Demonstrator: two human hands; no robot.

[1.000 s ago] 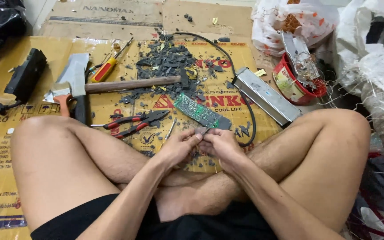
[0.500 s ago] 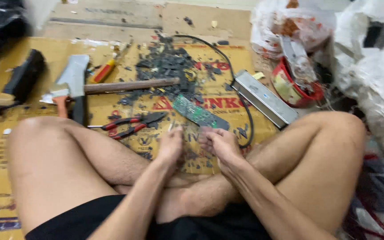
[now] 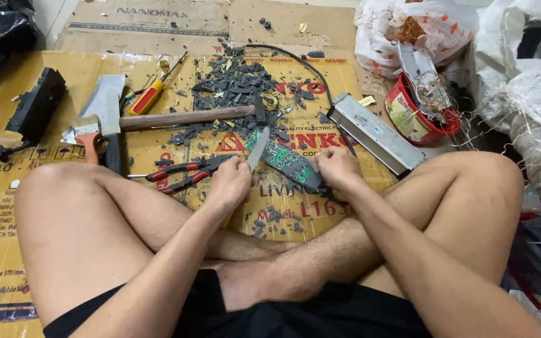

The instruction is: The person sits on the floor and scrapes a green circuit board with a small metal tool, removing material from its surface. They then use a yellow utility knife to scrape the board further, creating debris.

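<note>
Cardboard floor (image 3: 45, 250): left hand (image 3: 230, 184) clasps knife (image 3: 258, 148).

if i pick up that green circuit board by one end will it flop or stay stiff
The green circuit board looks like a flat, thin, narrow strip, so it probably stays stiff and feels light. The right hand pins one end while the left hand holds a knife; hard prying might crack it.

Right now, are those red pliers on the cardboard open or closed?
Open. The pliers lie flat beside the left hand, untouched, and their two red handles spread apart in a V. The jaws are partly hidden by that hand.
</note>
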